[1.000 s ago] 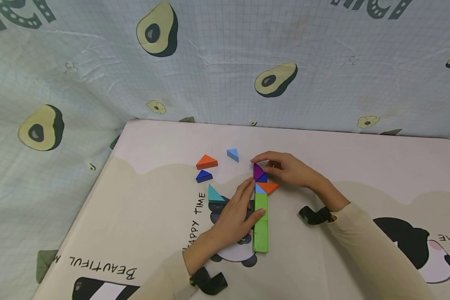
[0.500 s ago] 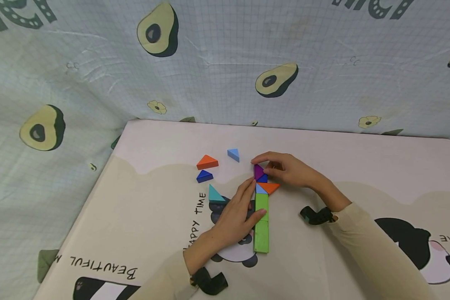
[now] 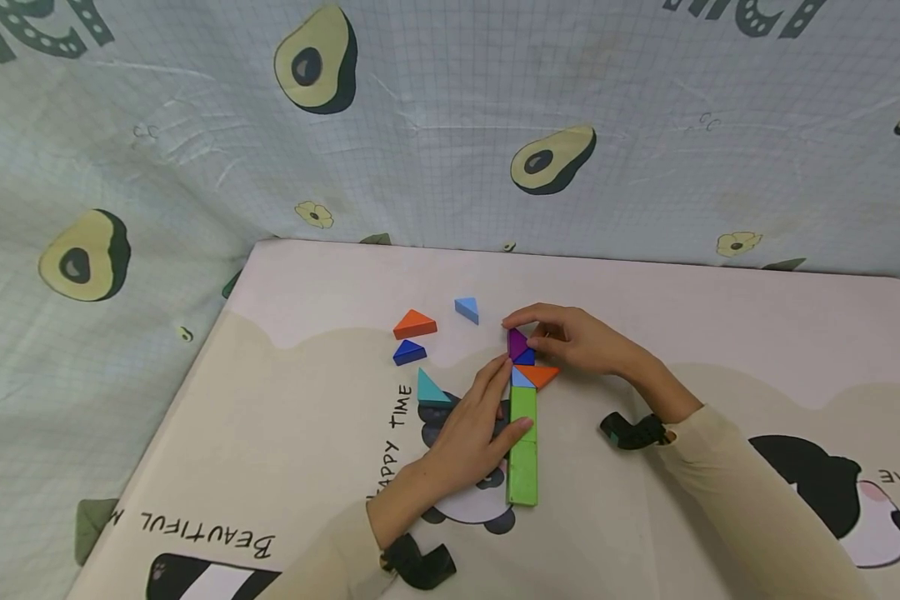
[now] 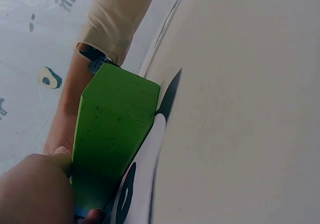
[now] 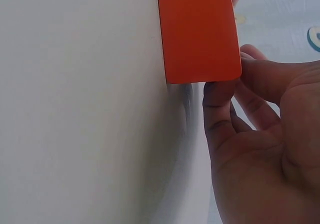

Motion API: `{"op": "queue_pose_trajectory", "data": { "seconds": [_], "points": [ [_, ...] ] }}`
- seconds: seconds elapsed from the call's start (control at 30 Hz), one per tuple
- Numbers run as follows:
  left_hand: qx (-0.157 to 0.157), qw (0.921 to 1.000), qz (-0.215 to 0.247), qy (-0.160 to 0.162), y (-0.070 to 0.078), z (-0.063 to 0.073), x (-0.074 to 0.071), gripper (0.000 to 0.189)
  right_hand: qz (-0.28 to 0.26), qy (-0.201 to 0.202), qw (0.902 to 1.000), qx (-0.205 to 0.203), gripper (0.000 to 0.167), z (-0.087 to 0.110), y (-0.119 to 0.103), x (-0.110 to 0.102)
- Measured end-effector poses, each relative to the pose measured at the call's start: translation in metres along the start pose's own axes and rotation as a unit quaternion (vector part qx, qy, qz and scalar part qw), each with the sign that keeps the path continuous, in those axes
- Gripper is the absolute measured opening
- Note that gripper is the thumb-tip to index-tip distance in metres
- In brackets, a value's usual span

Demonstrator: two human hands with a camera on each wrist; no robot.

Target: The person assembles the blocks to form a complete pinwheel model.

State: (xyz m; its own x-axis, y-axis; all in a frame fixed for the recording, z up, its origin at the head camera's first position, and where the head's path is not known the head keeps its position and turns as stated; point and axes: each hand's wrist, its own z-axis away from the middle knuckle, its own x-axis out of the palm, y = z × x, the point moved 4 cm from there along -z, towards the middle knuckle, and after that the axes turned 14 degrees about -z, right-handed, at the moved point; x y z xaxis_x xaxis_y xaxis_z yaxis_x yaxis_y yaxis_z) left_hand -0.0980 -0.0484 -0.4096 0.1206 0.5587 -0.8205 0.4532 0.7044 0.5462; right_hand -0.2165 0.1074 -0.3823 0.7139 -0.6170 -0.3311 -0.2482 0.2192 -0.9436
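My right hand (image 3: 581, 337) pinches a purple triangular block (image 3: 517, 343) between index finger and thumb at the far end of a row of blocks. Against the purple piece sits a dark blue triangle (image 3: 527, 358). Below come a light blue triangle (image 3: 520, 379) and an orange triangle (image 3: 542, 374) that juts out right. Two green blocks (image 3: 522, 479) form the near end; one green face (image 4: 115, 124) fills much of the left wrist view. My left hand (image 3: 461, 442) lies along the row's left side, fingers extended, fingertips by the purple piece, thumb on the upper green block.
Left of the row lie loose triangular blocks: orange (image 3: 414, 324), dark blue (image 3: 408, 352), light blue (image 3: 467, 309) and teal (image 3: 431, 390). The table (image 3: 307, 433) has a printed cover, and a patterned cloth (image 3: 435, 150) hangs behind it.
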Motion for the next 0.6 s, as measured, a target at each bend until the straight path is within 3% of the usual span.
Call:
{"op": "queue_pose_trajectory", "data": {
  "seconds": [0.4,0.6],
  "points": [
    [-0.001,1.0000,0.005,-0.004,0.002,0.000,-0.002,0.074,0.008,0.008,0.9999,-0.002,0.037,0.002,0.000,-0.001],
    [-0.006,0.9998,0.021,-0.004,0.002,0.002,-0.003,0.074,0.031,0.066,0.9963,-0.045,0.033,0.013,-0.005,-0.002]
  ]
}}
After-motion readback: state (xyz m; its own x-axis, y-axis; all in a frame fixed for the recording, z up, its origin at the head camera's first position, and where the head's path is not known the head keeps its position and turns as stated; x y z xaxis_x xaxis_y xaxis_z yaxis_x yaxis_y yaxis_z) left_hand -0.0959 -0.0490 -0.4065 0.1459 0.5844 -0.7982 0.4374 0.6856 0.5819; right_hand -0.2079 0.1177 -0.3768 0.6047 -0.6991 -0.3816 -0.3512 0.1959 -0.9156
